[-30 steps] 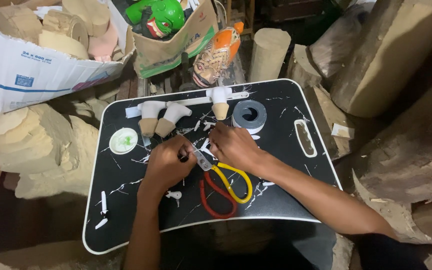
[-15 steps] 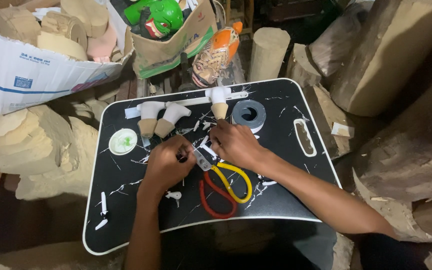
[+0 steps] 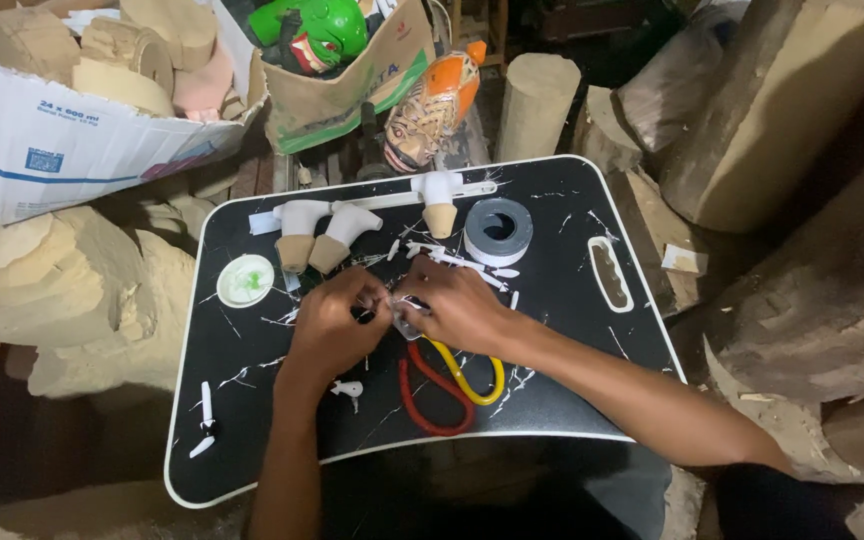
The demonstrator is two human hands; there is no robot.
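Over the black tray (image 3: 252,400), left hand (image 3: 327,325) and right hand (image 3: 457,310) pinch a small clear piece (image 3: 404,322), its axis unclear.

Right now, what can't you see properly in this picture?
Head view only:
- The small thing between the left hand and right hand: covered by the fingers, too small to name.
- The scissors: blades hidden under the right hand, only the red and yellow handles show.
- The cardboard box: cut off by the left edge.
- The white lid: its green smear is too small to name.
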